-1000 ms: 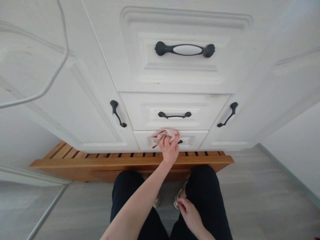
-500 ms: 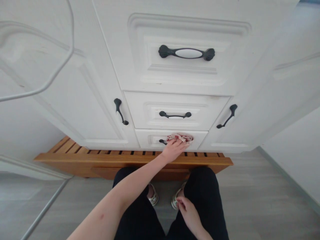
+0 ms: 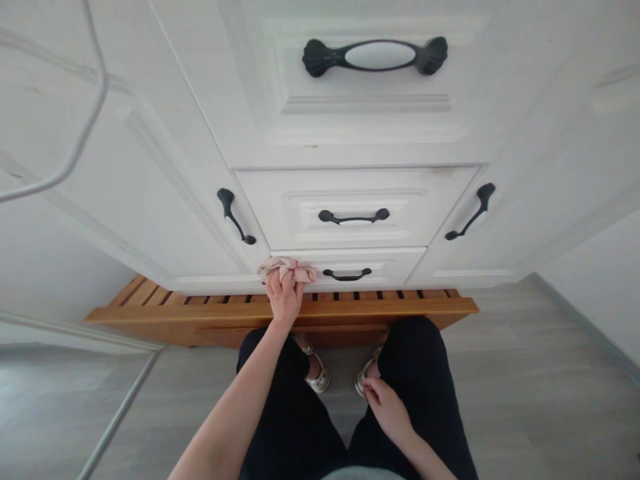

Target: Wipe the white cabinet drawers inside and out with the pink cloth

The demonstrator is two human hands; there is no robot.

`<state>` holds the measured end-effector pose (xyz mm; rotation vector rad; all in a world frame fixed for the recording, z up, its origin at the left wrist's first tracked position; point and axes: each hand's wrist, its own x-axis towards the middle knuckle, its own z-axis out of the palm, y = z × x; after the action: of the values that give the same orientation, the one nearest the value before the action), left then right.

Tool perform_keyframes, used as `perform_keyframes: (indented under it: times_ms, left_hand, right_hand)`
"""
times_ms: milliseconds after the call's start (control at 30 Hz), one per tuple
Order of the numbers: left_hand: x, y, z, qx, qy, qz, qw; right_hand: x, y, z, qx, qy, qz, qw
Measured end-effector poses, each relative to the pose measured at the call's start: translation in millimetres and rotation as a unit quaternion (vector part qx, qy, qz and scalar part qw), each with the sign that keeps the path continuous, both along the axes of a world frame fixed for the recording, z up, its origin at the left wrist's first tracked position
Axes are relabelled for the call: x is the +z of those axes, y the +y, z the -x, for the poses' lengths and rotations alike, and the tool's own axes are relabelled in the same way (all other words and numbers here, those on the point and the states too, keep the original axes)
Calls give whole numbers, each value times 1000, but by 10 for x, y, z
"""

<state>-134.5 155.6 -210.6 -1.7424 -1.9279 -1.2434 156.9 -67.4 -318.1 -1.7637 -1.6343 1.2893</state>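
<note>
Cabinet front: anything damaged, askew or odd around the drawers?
Nothing stands out. The drawers sit shut and level, handles intact. The left hand presses a pink cloth against the bottom drawer's left end.

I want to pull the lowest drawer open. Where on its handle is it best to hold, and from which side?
Probably the middle of the handle: it is a dark bar that bows out from the lowest drawer, leaving a gap behind for fingers. Come from the front and above. The left hand presses a cloth just left of it; the right hand rests free.
</note>
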Motion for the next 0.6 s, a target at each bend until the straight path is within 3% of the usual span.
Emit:
perform_keyframes:
  times_ms: [133,300,433,600]
  left_hand:
    - [-93,150,-451,128,-142,-26,981]
    - [-304,275,-1143,216,-291,-12,932]
    - [-387,300,-1402,238,-358,23,903]
    - [-262,218,-1710,216,-371,136,893]
  right_hand:
    - [13,-7,22,9,-10,8,1000]
    - [36,-12,-28,5,-18,11,1000]
    - [57,-20,-30,16,-24,10,1000]
    - [99,10,15,31,-26,19,999]
